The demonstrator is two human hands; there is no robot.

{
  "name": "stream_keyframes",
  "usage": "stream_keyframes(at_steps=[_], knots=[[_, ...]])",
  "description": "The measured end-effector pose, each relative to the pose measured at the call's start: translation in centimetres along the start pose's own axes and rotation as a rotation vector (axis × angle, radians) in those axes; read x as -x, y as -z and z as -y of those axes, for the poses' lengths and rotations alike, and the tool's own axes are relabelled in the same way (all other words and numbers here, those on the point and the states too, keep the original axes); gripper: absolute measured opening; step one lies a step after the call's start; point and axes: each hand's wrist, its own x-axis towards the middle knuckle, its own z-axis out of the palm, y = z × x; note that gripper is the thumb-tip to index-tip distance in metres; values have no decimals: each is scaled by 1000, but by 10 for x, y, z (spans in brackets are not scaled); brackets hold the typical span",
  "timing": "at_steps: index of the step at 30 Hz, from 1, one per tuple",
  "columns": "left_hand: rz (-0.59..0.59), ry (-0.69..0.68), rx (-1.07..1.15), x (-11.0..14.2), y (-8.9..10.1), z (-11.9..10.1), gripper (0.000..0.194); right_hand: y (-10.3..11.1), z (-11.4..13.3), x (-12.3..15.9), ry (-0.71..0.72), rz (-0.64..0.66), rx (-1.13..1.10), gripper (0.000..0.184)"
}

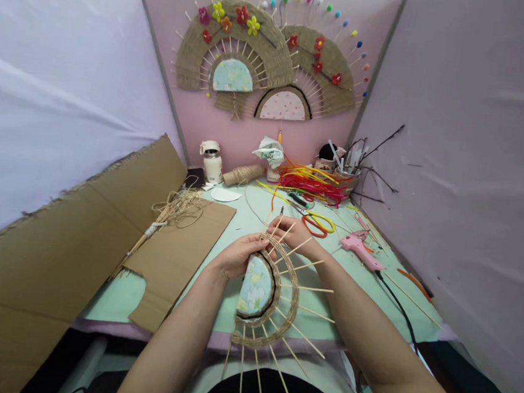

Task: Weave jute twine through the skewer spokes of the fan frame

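A half-round woven fan [257,292] stands on its end above the table's front edge, its thin wooden sticks spreading to the right and down. Its core has pale blue floral cloth with a black border, and a band of jute twine [295,295] is woven through the sticks. My left hand [241,254] grips the fan near its upper end, thumb on top. My right hand [296,235] is closed beside the upper sticks, at the end of the woven band; what its fingers pinch is hidden. A strand of twine runs from the roll behind toward my hands.
Scissors [317,223], a pink glue gun [362,250] with a black cord, and red and yellow pipe cleaners [312,186] lie to the right. Cardboard sheets [187,245] and a stick bundle [154,229] are left. A twine roll [243,175] and white bottle [212,164] stand behind.
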Motion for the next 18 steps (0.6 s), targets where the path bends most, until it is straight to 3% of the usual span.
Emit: stream_keyframes(at_steps=[7, 18], knots=[[55, 25, 141, -3, -8, 8, 21, 6, 0, -1, -45, 88, -117, 17], [50, 11, 158, -4, -6, 9, 29, 20, 5, -1, 18, -25, -167, 21]])
